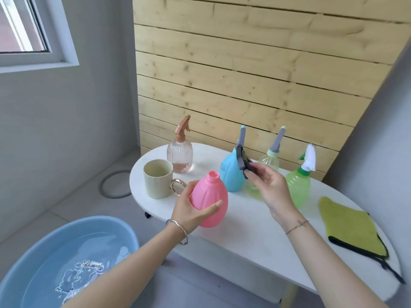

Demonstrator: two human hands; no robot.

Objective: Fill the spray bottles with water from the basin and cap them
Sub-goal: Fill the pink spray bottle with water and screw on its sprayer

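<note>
Head view: my left hand point(191, 210) wraps round the pink bottle point(210, 201), which is uncapped, tilted, and held at the near edge of the counter point(255, 236). My right hand point(270, 187) pinches a dark grey spray head point(244, 162) just in front of the blue bottle point(231, 176). The basin point(44, 241) sits on the floor lower left, with water in it. Risks as I judge them: the pink shell is smooth, glossy, egg-shaped plastic, so it likely slips once wet. The neck is narrow and threaded, so filling will be slow and the cap could cross-thread. My right hand could knock the blue bottle over. The mug point(158, 181) is matte cream with a shiny ring handle, and the cloth point(351, 230) is soft green pile.
</note>
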